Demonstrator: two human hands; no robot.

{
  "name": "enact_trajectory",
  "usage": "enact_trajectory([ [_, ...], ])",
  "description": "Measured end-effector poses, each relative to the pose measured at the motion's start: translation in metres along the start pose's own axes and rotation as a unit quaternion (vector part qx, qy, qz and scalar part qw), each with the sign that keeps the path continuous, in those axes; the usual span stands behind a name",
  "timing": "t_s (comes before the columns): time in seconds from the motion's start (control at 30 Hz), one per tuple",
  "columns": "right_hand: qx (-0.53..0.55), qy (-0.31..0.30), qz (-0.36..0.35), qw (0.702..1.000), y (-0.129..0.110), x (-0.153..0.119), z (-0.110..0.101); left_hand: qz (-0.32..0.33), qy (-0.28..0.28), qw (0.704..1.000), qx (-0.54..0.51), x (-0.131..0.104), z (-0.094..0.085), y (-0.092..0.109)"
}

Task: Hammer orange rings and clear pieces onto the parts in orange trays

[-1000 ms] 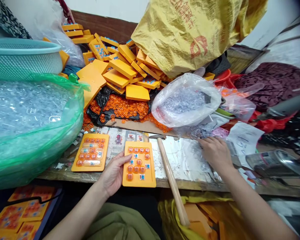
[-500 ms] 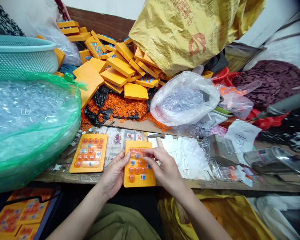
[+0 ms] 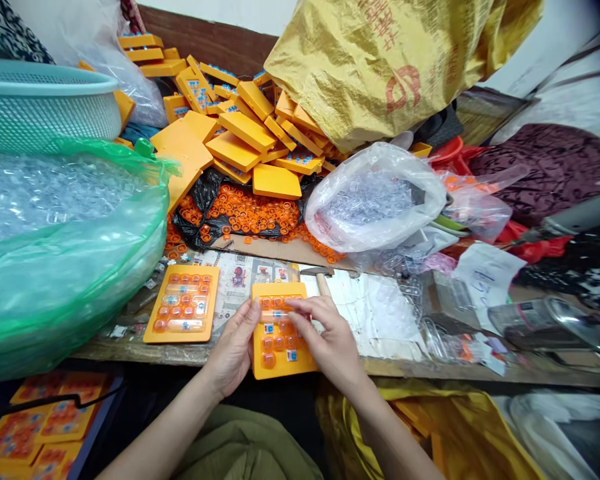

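An orange keypad panel [image 3: 276,369], set with clear-topped orange keys and a few bare blue-and-white labels, is tilted up at the table's front edge. My left hand [image 3: 237,350] grips its left side, thumb on the face. Bent over the upper right of the panel, my right hand [image 3: 330,337] has its thumb and fingertips together at the end of a long clear key cap [image 3: 273,315] lying across the upper keys. A second orange panel [image 3: 150,333], its keys all capped, lies flat to the left.
Behind are a heap of orange panels [image 3: 245,130], loose orange rings [image 3: 255,212] and a white bag of clear caps [image 3: 370,200]. A green bag [image 3: 80,267] bulges on the left. A hammer [image 3: 323,283] lies behind my right hand; a glass jar [image 3: 525,317] lies farther right.
The long clear cap now lies across the panel's upper keys, with my right fingertips still at its right end. The view has shifted slightly; my left hand keeps its grip.
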State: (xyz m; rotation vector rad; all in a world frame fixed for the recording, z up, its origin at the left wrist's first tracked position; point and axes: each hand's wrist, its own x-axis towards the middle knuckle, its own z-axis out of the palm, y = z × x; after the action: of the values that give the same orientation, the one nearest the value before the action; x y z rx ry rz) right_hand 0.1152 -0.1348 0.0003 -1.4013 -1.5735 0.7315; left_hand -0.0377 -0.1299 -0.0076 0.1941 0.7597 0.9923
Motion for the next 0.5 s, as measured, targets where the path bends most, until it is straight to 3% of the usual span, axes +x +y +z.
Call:
enact_trajectory([
  [0.1,0.096,0.099,0.126,0.982,0.011,0.0,-0.018,-0.007,0.022,1.0,0.01,0.0,0.0,0.0],
  [0.17,0.048,0.193,0.151,0.968,0.024,0.003,-0.049,-0.013,0.028,0.999,0.013,0.0,0.0,0.001],
  [0.23,-0.107,0.288,0.12,0.944,0.04,0.008,-0.092,-0.021,0.035,0.999,0.01,0.001,0.001,0.002],
  [0.3,-0.348,0.355,0.047,0.866,0.058,0.014,-0.14,-0.03,0.044,0.999,0.006,0.003,0.001,0.004],
  [0.33,-0.386,0.377,0.044,0.841,0.067,0.017,-0.163,-0.034,0.046,0.998,0.004,0.003,0.001,0.004],
  [0.43,-0.443,0.344,0.061,0.826,0.089,0.021,-0.209,-0.039,0.044,0.998,-0.001,0.005,0.001,0.005],
  [0.5,-0.471,0.306,0.071,0.824,0.099,0.019,-0.219,-0.038,0.044,0.998,-0.004,0.006,0.001,0.005],
])
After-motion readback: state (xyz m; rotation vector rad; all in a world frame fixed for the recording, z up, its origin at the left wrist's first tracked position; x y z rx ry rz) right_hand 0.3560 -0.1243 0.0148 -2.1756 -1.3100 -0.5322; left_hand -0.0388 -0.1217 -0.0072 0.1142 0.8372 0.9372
